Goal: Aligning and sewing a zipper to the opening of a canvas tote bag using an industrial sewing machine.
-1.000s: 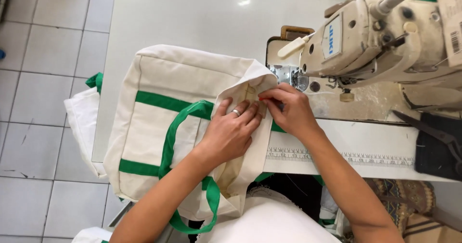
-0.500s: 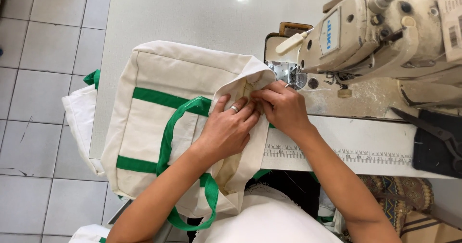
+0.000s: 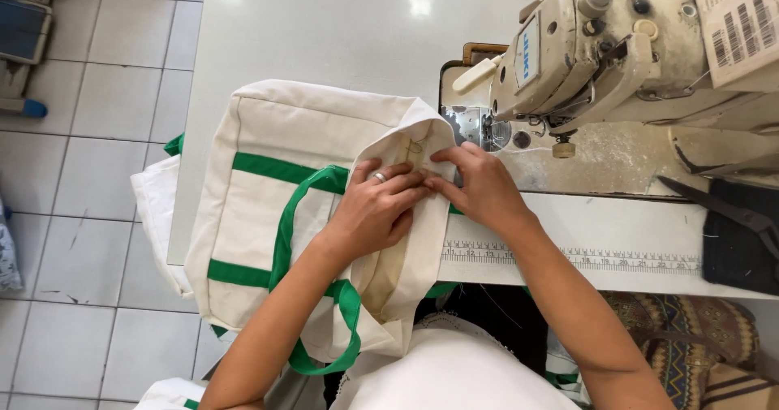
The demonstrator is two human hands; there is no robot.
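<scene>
Both left hand (image 3: 375,215) and right hand (image 3: 479,189) pinching folded rim of cream tote bag (image 3: 300,134) on table (image 3: 324,36) beside sewing machine (image 3: 584,61); probably soft, light, floppy, best gripped at hem.

Tote bag on our sewing table, left of the machine

Our left hand (image 3: 375,213) and right hand (image 3: 480,189) meet on the tote bag (image 3: 276,207), which lies on the table (image 3: 324,36) and overhangs its near edge; the sewing machine (image 3: 617,53) stands right of it, scissors (image 3: 722,207) farther right, a ruler strip (image 3: 568,257) along the near edge.
</scene>
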